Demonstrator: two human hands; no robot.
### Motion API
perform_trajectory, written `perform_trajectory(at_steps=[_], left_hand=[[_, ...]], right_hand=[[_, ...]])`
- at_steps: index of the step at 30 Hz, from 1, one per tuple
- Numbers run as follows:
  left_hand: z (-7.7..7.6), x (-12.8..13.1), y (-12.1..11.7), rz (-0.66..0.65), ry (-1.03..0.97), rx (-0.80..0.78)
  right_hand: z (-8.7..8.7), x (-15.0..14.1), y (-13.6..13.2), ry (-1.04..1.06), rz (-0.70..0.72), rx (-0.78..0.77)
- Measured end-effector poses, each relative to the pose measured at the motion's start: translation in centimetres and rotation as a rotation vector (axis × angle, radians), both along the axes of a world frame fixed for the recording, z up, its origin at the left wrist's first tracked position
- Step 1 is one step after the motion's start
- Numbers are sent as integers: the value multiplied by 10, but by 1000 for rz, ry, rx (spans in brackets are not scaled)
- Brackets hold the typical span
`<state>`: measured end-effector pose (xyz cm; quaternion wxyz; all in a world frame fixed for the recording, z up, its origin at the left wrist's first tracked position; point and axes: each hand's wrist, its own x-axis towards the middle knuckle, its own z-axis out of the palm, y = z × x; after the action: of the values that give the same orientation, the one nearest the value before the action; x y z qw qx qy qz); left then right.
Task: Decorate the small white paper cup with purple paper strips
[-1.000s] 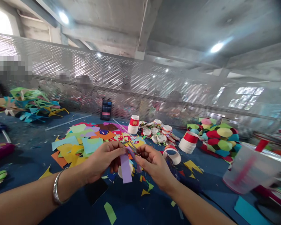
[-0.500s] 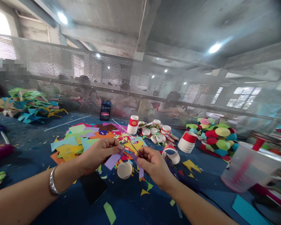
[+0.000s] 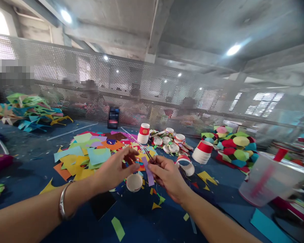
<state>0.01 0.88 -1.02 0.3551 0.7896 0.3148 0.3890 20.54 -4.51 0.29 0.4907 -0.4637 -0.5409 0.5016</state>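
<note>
My right hand (image 3: 167, 173) is closed around a pair of scissors (image 3: 148, 154), whose thin blades point away and to the left. A narrow purple paper strip (image 3: 148, 173) hangs at its fingertips; whether the fingers pinch it I cannot tell. To the left, my left hand (image 3: 116, 167) is open with curved fingers, and nothing shows in it. A white paper cup (image 3: 134, 182) lies just below and between both hands, its opening toward me. Beyond the left hand spreads a heap of coloured paper pieces (image 3: 77, 162).
Red-and-white paper cups (image 3: 202, 152) stand on the blue table (image 3: 73, 222). Behind them lie several small round pieces (image 3: 167, 140). Colourful paper bundles (image 3: 239, 146) sit at the right, near a translucent bucket (image 3: 266, 179). A phone (image 3: 113, 117) leans against the perforated metal screen (image 3: 147, 81).
The purple paper piece has left my left hand, whose fingers have opened. My right hand still holds the scissors, with the blades now together and a purple strip beside them.
</note>
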Motion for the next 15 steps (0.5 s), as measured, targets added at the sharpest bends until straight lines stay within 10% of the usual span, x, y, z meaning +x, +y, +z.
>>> perform_trajectory(at_steps=[2, 15], left_hand=[[-2, 15, -14, -151, -107, -149], [12, 16, -27, -74, -530, -664]], right_hand=[[-1, -2, -1, -5, 14, 14], [-4, -3, -3, -44, 92, 95]])
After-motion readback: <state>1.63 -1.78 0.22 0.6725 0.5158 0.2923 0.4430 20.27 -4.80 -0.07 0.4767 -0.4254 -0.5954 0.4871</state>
